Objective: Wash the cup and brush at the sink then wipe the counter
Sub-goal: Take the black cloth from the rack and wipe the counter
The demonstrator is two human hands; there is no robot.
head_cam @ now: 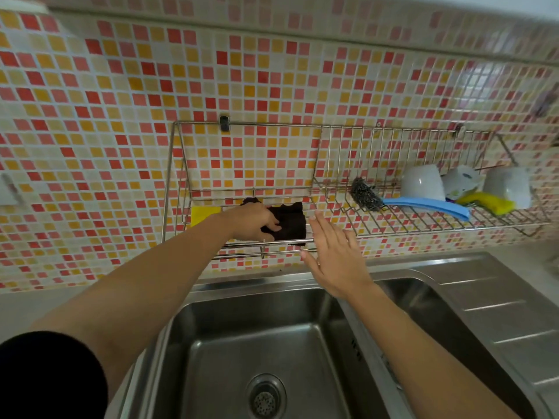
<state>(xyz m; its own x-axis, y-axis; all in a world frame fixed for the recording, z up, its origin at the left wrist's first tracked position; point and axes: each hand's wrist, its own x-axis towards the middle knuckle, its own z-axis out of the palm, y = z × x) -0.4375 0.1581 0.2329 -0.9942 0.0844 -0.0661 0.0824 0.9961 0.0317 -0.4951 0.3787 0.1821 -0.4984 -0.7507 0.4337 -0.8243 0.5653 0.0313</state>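
Rack (272, 124) holds cups (422, 182) and blue-handled brush (429, 207); left fingers (272, 225) grip its dark cloth (292, 222), right fingers (329, 234) spread empty.

We've got a wire rack (408, 226) on the tiled wall. Sitting on it, left to right: a yellow sponge (205, 215), a dark cloth (292, 223), a steel scourer (364, 195) touching a blue brush (429, 207), three upturned white cups (422, 182) and a yellow scrub pad (490, 204).
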